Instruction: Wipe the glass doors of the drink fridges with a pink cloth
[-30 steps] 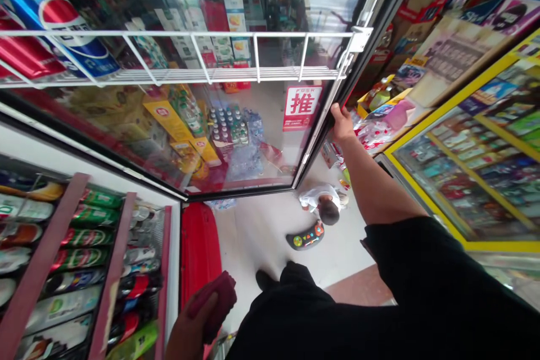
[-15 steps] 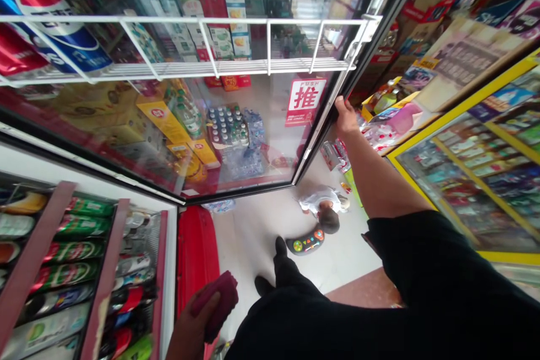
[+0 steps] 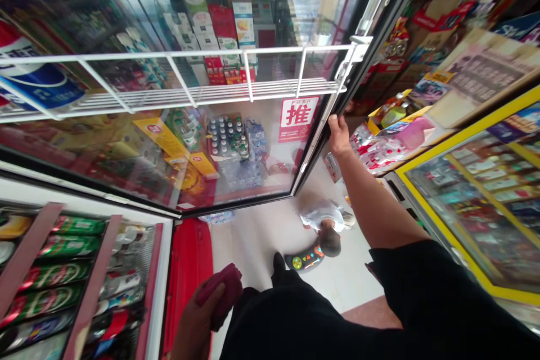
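Note:
I stand at an open drinks cooler. My right hand (image 3: 338,135) is closed on the free edge of its glass door (image 3: 253,169), near a red "PUSH" sign (image 3: 298,118). A white wire rack (image 3: 189,93) runs across the inside of the door. My left hand (image 3: 198,315) is low, by the cooler's red side, and grips a folded dark red cloth (image 3: 221,295). Cans and bottles (image 3: 63,275) fill the cooler shelves at lower left.
A small person (image 3: 327,222) crouches on the pale floor beyond the door, beside a toy controller (image 3: 304,259). A yellow-framed glass display counter (image 3: 476,197) stands at the right, with packaged goods (image 3: 392,129) heaped behind it.
The view tilted, so the door rack and cooler shelves sit lower in frame. My right hand stays on the door edge, my left hand keeps the cloth, and my foot has stepped forward.

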Motion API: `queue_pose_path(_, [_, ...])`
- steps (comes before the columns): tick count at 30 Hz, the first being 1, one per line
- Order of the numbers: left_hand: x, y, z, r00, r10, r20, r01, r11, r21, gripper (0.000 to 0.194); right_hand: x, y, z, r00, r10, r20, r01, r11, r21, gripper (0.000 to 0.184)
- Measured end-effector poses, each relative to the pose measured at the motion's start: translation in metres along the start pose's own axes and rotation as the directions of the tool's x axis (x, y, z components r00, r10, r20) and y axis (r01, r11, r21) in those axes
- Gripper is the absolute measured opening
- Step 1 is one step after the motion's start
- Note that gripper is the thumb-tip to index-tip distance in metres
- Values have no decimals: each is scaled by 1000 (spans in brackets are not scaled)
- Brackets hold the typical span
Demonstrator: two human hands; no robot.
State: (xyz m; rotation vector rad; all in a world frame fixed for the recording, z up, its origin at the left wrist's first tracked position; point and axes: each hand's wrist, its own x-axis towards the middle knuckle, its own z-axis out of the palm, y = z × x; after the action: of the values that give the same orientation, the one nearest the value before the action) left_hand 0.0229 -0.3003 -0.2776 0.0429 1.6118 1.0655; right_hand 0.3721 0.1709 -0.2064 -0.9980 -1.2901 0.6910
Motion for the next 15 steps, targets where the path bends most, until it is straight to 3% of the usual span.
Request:
queue_pose_path(4, [2, 12, 24, 1000, -17, 18, 17, 1000, -10, 72, -5, -3, -5, 1000, -24, -6, 23, 997, -80, 78])
queue_pose_path(8, [2, 37, 34, 1000, 4, -13, -3, 999, 46, 68, -7, -4, -8, 1000, -5, -14, 3, 994, -106, 79])
queue_pose_path(15, [28, 73, 15, 999, 31, 43, -31, 999, -10, 50, -9, -4, -13, 1000, -2, -18, -1, 991, -135, 67])
